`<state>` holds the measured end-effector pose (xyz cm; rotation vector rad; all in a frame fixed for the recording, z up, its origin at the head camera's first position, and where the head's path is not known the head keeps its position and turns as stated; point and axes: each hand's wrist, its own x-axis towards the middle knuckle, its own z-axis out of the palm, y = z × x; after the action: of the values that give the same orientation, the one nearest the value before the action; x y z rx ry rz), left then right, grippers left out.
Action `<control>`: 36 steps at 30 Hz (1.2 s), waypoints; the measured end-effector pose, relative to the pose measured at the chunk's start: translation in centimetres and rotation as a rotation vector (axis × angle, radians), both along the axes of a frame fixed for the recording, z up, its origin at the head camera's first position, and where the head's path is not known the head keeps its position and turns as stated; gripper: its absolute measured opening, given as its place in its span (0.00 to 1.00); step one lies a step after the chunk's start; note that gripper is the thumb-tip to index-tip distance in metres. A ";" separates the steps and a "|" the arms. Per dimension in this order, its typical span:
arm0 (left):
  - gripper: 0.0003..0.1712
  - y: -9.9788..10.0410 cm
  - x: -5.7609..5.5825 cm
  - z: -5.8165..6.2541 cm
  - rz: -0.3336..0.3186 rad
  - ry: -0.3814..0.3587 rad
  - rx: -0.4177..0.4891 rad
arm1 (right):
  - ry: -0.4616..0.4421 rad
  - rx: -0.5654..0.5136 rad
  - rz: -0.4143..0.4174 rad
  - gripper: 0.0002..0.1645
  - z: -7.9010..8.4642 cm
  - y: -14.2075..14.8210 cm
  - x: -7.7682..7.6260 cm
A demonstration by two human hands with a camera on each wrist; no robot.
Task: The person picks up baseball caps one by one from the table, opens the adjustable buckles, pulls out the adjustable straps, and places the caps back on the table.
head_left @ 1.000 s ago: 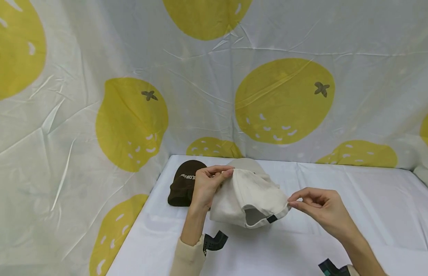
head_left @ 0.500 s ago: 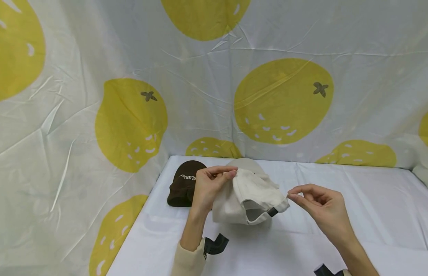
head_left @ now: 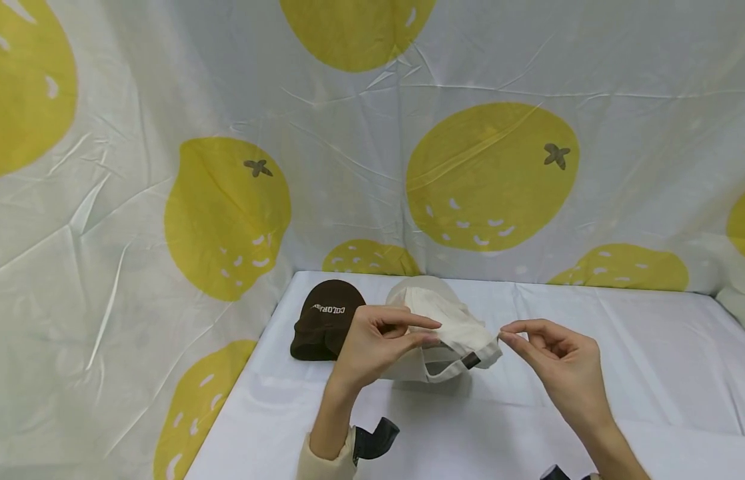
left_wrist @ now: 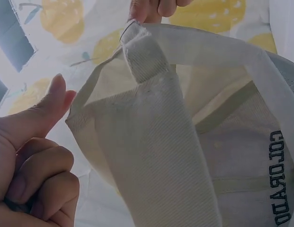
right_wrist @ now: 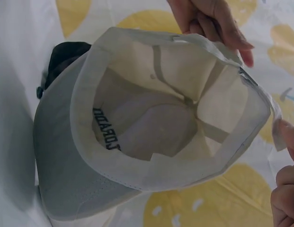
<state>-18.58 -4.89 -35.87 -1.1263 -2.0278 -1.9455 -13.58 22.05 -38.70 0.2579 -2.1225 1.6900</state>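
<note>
A cream baseball cap (head_left: 444, 317) is tilted with its hollow inside and back opening toward me. Dark COLORADO lettering shows inside it in both wrist views. My right hand (head_left: 561, 353) pinches the end of the cap's back strap (right_wrist: 278, 127) between thumb and index finger. Over the near side of the cap is my left hand (head_left: 381, 343), its index finger and thumb stretched out with a small gap between the tips and its other fingers bent. In the left wrist view those fingertips (left_wrist: 59, 87) are right beside the cap's rear edge; contact is unclear.
A dark brown cap (head_left: 329, 313) with white lettering stands left of the cream cap, partly behind my left hand. A white cloth (head_left: 588, 347) covers the table. Behind it hangs a curtain (head_left: 348, 167) printed with yellow lemons.
My left hand has let go of the cap's edge and moved right and down toward the strap opening. The cap has tipped slightly; the right hand stays nearly in place with its pinch.
</note>
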 end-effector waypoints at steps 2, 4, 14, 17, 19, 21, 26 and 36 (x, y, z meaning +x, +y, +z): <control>0.09 0.2 0.1 0.0 0.001 0.041 -0.017 | -0.002 0.002 -0.025 0.08 0.1 -0.2 0.1; 0.09 0.4 0.2 0.0 0.007 0.079 -0.037 | -0.003 0.008 -0.042 0.08 0.1 -0.3 0.1; 0.07 0.9 -0.2 -0.4 0.064 0.185 -0.115 | -0.008 -0.014 -0.037 0.06 0.4 -0.9 0.4; 0.07 1.0 -0.2 -0.4 0.068 0.197 -0.120 | -0.008 -0.040 -0.027 0.06 0.4 -1.0 0.4; 0.07 1.1 -0.1 -0.3 0.067 0.212 -0.123 | -0.008 -0.053 -0.029 0.06 0.4 -1.1 0.4; 0.07 1.2 0.1 -0.2 0.068 0.221 -0.125 | -0.010 -0.063 -0.037 0.06 0.4 -1.2 0.4; 0.07 1.8 0.7 0.0 0.090 0.267 -0.119 | -0.026 -0.086 -0.077 0.07 0.6 -1.6 0.5; 0.05 3.9 2.2 0.3 0.197 0.361 -0.123 | -0.065 -0.158 -0.099 0.07 0.6 -2.8 1.0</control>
<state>-16.43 -1.02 -35.56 -1.1533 -1.9919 -1.4253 -12.56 19.21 -38.07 0.0510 -1.9978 1.8182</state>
